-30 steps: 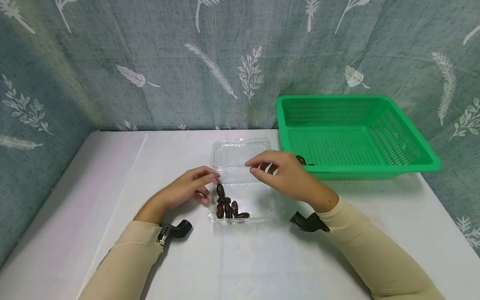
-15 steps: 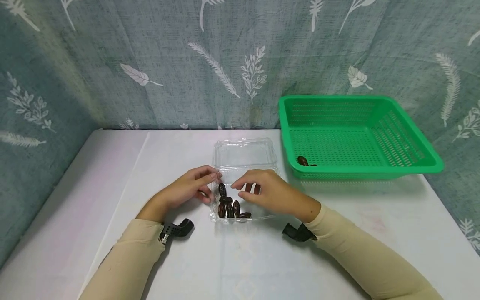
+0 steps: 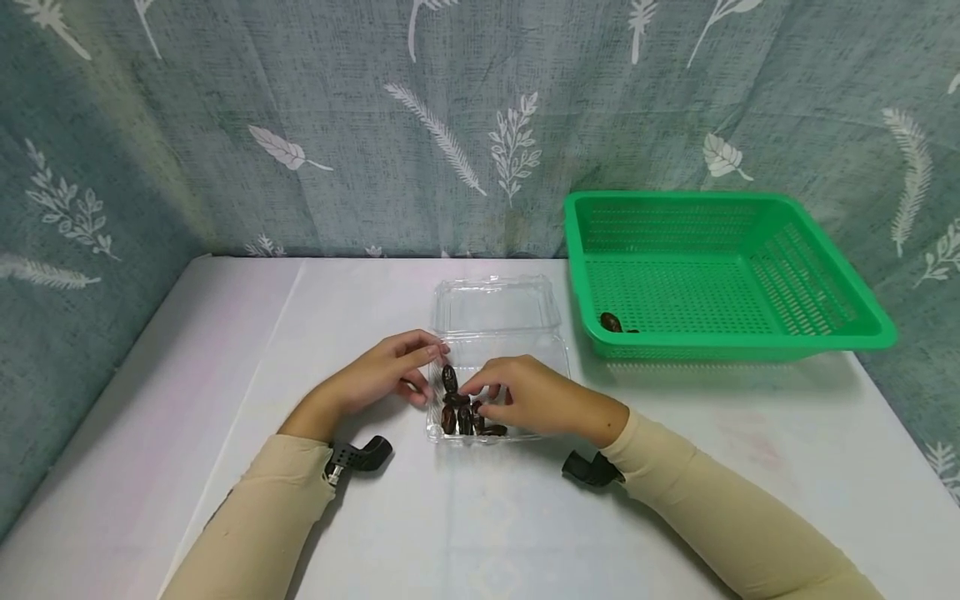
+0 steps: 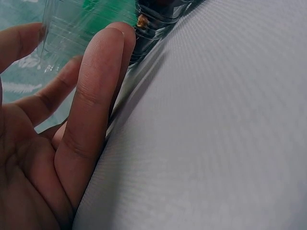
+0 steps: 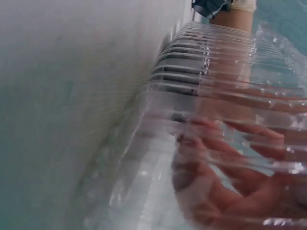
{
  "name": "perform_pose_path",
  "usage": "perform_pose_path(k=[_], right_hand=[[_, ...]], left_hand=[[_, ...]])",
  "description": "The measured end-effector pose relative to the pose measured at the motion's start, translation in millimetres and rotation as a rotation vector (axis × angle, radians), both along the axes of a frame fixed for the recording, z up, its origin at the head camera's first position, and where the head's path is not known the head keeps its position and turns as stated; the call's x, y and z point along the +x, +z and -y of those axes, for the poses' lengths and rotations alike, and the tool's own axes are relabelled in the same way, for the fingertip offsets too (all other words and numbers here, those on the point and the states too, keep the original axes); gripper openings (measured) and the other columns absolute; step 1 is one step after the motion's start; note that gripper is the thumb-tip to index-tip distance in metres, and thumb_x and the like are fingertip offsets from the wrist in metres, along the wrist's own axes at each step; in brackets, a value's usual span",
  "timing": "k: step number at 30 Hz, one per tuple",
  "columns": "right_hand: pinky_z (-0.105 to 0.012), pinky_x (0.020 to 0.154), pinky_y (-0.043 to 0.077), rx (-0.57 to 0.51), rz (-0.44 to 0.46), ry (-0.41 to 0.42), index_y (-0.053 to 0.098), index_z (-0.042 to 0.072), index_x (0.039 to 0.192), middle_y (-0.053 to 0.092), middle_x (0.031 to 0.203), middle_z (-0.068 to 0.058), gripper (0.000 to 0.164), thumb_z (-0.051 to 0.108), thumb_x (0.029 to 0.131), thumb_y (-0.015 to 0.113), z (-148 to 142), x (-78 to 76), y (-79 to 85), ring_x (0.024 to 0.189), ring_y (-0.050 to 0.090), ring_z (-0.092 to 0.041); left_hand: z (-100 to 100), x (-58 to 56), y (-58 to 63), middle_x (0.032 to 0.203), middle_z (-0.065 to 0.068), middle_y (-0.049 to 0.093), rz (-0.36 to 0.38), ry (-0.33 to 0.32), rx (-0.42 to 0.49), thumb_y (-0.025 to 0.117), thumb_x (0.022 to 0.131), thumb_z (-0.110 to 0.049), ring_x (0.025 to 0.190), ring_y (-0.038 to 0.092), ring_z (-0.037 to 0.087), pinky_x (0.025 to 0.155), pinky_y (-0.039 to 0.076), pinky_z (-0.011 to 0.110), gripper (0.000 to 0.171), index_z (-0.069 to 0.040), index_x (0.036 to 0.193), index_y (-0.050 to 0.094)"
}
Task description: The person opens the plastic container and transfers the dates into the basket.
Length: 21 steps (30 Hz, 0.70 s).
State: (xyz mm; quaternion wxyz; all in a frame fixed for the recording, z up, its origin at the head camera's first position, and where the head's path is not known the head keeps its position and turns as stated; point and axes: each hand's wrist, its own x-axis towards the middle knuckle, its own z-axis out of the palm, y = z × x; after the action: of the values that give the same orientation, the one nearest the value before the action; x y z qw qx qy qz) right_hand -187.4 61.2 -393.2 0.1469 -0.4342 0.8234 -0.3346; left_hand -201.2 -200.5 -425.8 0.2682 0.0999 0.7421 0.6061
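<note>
A clear plastic clamshell box (image 3: 543, 354) lies with its lid folded back, several dark brown dates (image 3: 465, 419) grouped in its near left corner. My left hand (image 3: 393, 371) rests at the box's left side. Its fingertips touch the rim, and in the left wrist view the fingers (image 4: 98, 76) lie fairly straight beside the clear wall. My right hand (image 3: 536, 396) reaches into the box, index finger and thumb bent down with a gap between them. The tips are right at the upper dates. Through the clear wall, the right wrist view shows the fingers (image 5: 189, 167), partly blurred.
Behind and to the right stands a green perforated basket (image 3: 847, 333) with a few dates (image 3: 611, 322) in its near left corner. A white cloth (image 3: 480, 517) covers the table, and a leaf-patterned curtain (image 3: 337, 100) hangs behind and at the left.
My right hand has moved left and down from above the box's right side to the dates. My left hand has kept its place at the rim.
</note>
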Motion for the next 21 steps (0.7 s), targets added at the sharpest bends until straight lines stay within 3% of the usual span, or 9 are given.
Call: perform_pose_path(k=[5,14,21], right_hand=[[-0.019,0.075,0.054,0.092,0.009,0.029,0.072,0.009,0.122,0.071,0.109,-0.003,0.031,0.007,0.091,0.07,1.0,-0.6,-0.7,0.083,0.061,-0.005],[-0.02,0.075,0.053,0.095,-0.04,0.037,0.074,0.007,0.115,0.071,0.1,-0.003,0.03,-0.001,0.088,0.066,-0.2,-1.5,-2.8,0.083,0.062,-0.01],[-0.018,0.071,0.05,0.11,-0.052,0.012,0.075,0.009,0.109,0.07,0.094,-0.002,0.025,0.001,0.085,0.071,1.0,-1.2,-2.6,0.08,0.061,-0.011]], left_hand=[[-0.1,0.2,0.4,0.128,0.014,0.054,0.001,-0.005,0.0,0.047,0.107,-0.036,0.075,0.069,0.014,0.07,0.062,0.032,0.046,0.0,0.135,0.048],[-2.2,2.0,3.1,0.131,0.018,0.053,0.006,-0.001,-0.004,0.046,0.107,-0.034,0.075,0.069,0.015,0.069,0.062,0.033,0.045,0.0,0.136,0.048],[-1.6,1.5,4.2,0.133,0.019,0.052,0.002,0.0,0.0,0.046,0.107,-0.033,0.076,0.07,0.016,0.069,0.062,0.031,0.045,0.001,0.136,0.048]])
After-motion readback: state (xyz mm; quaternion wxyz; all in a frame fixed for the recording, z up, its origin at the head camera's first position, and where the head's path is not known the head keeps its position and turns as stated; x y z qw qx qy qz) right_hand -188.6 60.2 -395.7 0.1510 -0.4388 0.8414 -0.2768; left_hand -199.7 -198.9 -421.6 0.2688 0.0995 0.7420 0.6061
